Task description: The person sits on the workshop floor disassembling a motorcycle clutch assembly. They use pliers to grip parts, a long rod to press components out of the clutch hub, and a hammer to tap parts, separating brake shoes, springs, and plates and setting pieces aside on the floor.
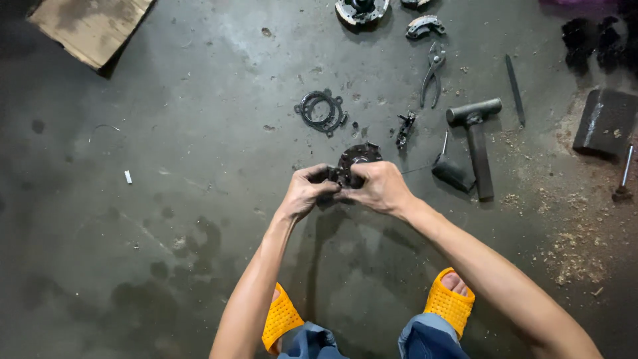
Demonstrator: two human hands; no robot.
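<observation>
Head view:
- Left hand (307,191) and right hand (377,187) both closed around small dark metal part (340,176), held just above concrete floor (166,199), touching round dark plate (359,157) behind it.
- Grip by fingertips only; greasy-looking part likely to slip, drop, roll off.
- Pinch risk to fingers (325,188) if part snaps into place under force.
- Loose bits near: ring gaskets (321,111), pliers (432,75), hammer (475,143). Small pieces easily lost on dark floor.
- Open sandals (449,302) below: dropped metal could hit toes.
</observation>
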